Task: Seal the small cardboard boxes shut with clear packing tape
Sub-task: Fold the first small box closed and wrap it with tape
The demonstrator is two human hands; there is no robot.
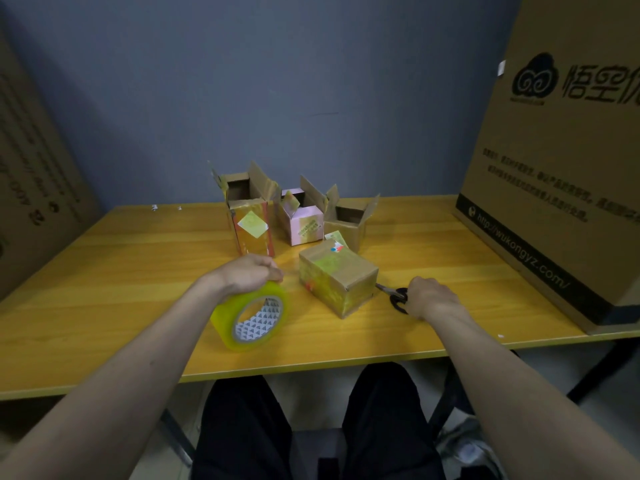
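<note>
The left hand (251, 271) curls over the top of a fat roll of clear packing tape (251, 315), gripping its rim. The roll stands on edge on the surface (121, 271), glossy and yellowish, its open core turned toward the person and showing a grey liner printed with small triangles. Just to the right of that hand, not touching it, sits the nearest small cardboard box (337, 284): a squat brown block with its flaps closed, its skin shiny with tape and patched with a yellow-green label on top. It sits cornerwise, one corner pointing at the front edge, its longer side running from near left to far right.

The right hand (431, 294) rests at that box's right flank, fingers curled around the black loop handles of a pair of scissors (394, 296). The metal blades lie flat and point left, toward the lower corner of the box, their tips just beside it or touching; I cannot tell which.

Farther back stand three more boxes with flaps up: a tall brown one (251, 223) bearing a diamond sticker, a pink one (303, 221), and a plain brown one (349, 220) behind the closed box. The surface is smooth yellow wood-grain laminate. A large printed carton (554, 168) stands at its right end.
</note>
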